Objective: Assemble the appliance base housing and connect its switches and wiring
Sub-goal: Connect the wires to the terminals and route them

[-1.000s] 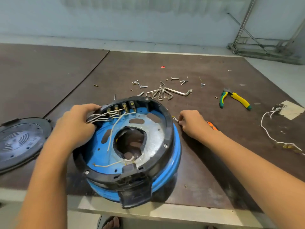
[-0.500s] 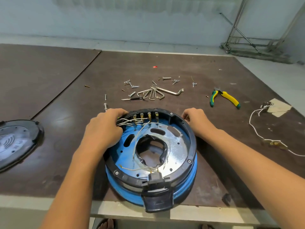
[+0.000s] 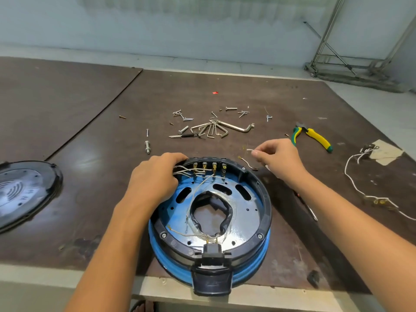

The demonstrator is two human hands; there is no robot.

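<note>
1. Head view: the base housing (image 3: 267, 206) lies upside down at the near edge of the table (image 3: 90, 199). Its far-left rim is gripped by the left hand (image 3: 155, 179), whose curled fingers also cover the white leads (image 3: 186, 170); these could be tugged off the switch terminals (image 3: 209, 166) if the grip is tightened or shifted
2. A short loose wire (image 3: 248, 150) is pinched at the fingertips of the right hand (image 3: 279, 158), just beyond the far-right rim and apart from it. Being thin and springy, it could be dropped, or pushed onto the wrong tab, since the four terminals stand close together and look alike
3. The socket block (image 3: 211, 282) juts over the table's near edge, so the housing could be tipped toward the person if that side is pressed hard
4. Fine leads are draped beside the central opening and could be snagged by a wrist
5. Scattered screws (image 3: 184, 119) behind the housing could be swept away by a forearm
</note>
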